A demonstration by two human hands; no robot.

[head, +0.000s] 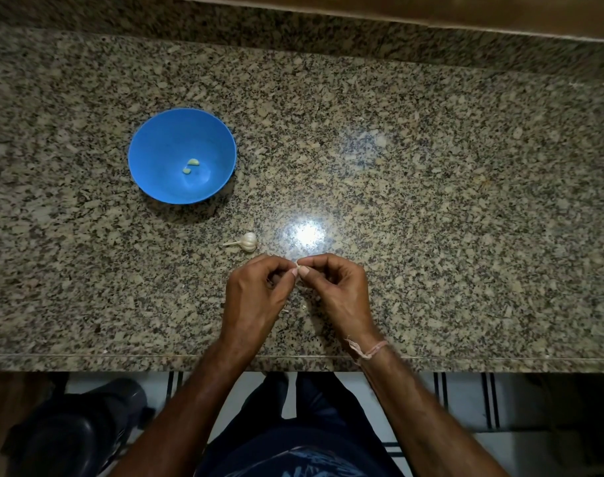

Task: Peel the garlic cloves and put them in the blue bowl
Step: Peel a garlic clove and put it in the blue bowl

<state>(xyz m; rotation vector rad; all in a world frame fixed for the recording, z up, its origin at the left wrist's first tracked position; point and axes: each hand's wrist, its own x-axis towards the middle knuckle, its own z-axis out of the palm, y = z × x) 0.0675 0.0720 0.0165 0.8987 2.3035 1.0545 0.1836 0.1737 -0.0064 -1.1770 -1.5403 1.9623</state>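
A blue bowl (163, 132) sits on the granite counter at the left, with two peeled garlic pieces (191, 165) in its bottom. A small white garlic bulb (248, 241) lies on its side between the bowl and my hands. My left hand (256, 297) and my right hand (335, 290) meet near the counter's front edge. Both pinch one small garlic clove (296, 267) between thumb and fingertips; most of the clove is hidden by the fingers. Small bits of skin (304, 307) lie on the counter under my hands.
The granite counter (431, 201) runs wide to the right, with a bright light glare (307, 234) just beyond my hands. A raised granite backsplash (293, 25) closes the far side. Below the front edge stands a dark stool or bin (83, 425) at the left.
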